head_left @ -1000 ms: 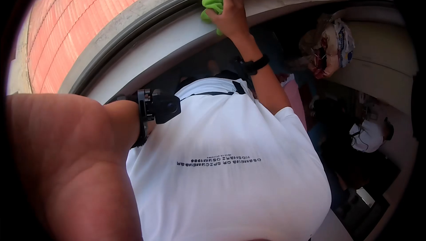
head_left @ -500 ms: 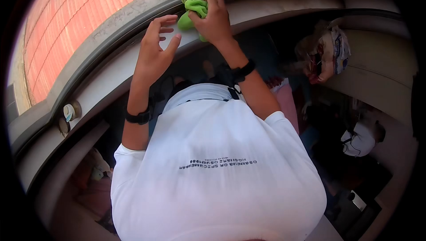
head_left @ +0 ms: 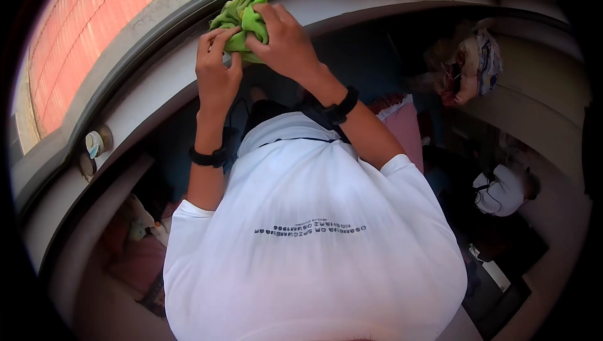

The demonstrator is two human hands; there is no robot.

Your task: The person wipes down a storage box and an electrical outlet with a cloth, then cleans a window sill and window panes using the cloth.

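Observation:
A bunched bright green cloth (head_left: pixel 239 17) is held up between both my hands over the pale window sill (head_left: pixel 166 80). My right hand (head_left: pixel 282 43) grips its right side, fingers curled into the folds. My left hand (head_left: pixel 218 58) pinches the lower left part between thumb and fingers. Part of the cloth is hidden behind the fingers. Each wrist wears a black band.
Beyond the dark window frame lies a red corrugated roof (head_left: pixel 113 21). Small round containers (head_left: pixel 96 143) stand on the sill at left. A plastic bag (head_left: pixel 474 64) is at the right. Another person in a white shirt (head_left: pixel 502 190) is at the lower right.
My right hand has brought the cloth left along the sill. My left hand, open and apart from it before, has closed on the cloth.

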